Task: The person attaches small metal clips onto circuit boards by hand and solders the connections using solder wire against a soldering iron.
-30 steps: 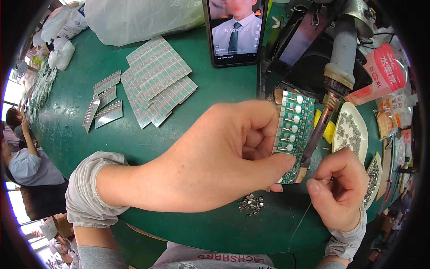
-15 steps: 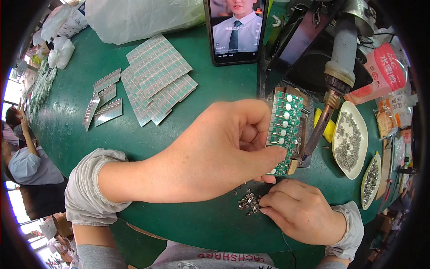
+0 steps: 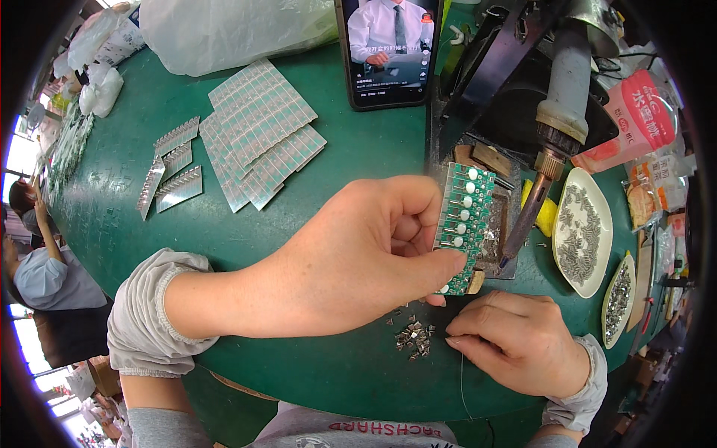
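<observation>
My left hand (image 3: 351, 257) pinches a green circuit board strip (image 3: 458, 224) with white round parts in a row, thumb on its face. The strip is tilted beside a mounted soldering iron (image 3: 532, 205), whose dark tip points down just to its right. Below it, my right hand (image 3: 523, 343) is closed, thumb against index finger, with a thin wire (image 3: 462, 388) trailing down from the fingertips. Left of those fingertips lies a loose pile of small metal parts (image 3: 414, 338) on the green table (image 3: 299, 373). The left hand hides the strip's lower left part.
Board panels (image 3: 261, 112) lie stacked at the back left, near several smaller strips (image 3: 179, 187). A phone (image 3: 388, 75) stands at the back. Dishes of metal pins (image 3: 560, 257) and small parts (image 3: 609, 321) sit at right, near a pink pouch (image 3: 635, 112). Another person (image 3: 52, 269) is at far left.
My left hand has brought the board strip slightly left, away from the iron's tip. The right hand has drawn right, off the pile of metal parts. The phone's picture has changed.
</observation>
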A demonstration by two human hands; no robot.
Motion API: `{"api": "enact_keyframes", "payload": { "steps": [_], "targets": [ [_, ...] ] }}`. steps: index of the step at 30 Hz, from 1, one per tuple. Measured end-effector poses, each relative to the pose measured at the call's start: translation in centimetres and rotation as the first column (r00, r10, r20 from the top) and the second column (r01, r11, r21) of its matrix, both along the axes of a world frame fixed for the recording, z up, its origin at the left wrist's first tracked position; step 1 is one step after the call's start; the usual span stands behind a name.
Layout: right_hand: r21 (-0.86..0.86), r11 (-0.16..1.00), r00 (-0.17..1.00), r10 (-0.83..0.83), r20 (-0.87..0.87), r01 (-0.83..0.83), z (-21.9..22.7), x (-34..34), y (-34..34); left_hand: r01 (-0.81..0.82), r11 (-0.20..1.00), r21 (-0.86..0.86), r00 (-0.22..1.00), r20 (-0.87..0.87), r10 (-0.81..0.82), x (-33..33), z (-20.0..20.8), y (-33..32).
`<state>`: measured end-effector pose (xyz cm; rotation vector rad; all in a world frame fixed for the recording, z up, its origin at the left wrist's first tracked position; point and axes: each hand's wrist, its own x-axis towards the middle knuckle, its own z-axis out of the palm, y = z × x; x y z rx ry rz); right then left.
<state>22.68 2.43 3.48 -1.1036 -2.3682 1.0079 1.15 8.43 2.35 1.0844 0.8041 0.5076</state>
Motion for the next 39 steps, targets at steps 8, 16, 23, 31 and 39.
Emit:
{"api": "enact_keyframes", "payload": {
  "steps": [8, 16, 23, 31, 39],
  "targets": [
    [-0.009, 1.000, 1.000, 0.000, 0.008, 0.000, 0.2, 0.3, 0.2, -0.003, 1.000, -0.020, 1.000, 0.014, 0.003, -0.1, -0.1, 0.0],
    [0.033, 0.999, 0.999, -0.041, 0.012, 0.040, 0.2, 0.2, 0.0, 0.011, 0.999, -0.040, 1.000, -0.008, -0.011, 0.0, -0.2, -0.1],
    [0.025, 0.951, 0.939, -0.301, -0.168, 0.309, 0.3, -0.6, -0.2, 0.040, 0.998, -0.053, 0.998, -0.045, -0.043, -0.1, -0.4, -0.5],
    [0.149, 0.929, 0.935, -0.315, -0.163, 0.339, -0.1, -0.7, -0.1, 0.115, 0.988, -0.105, 0.993, 0.003, -0.116, -0.3, 0.0, 0.3],
    [0.419, 0.879, 0.973, -0.183, -0.144, 0.227, -1.0, -0.7, 0.1, 0.156, 0.982, -0.107, 0.982, -0.086, -0.166, -0.2, -0.1, 0.0]
  ]
}}
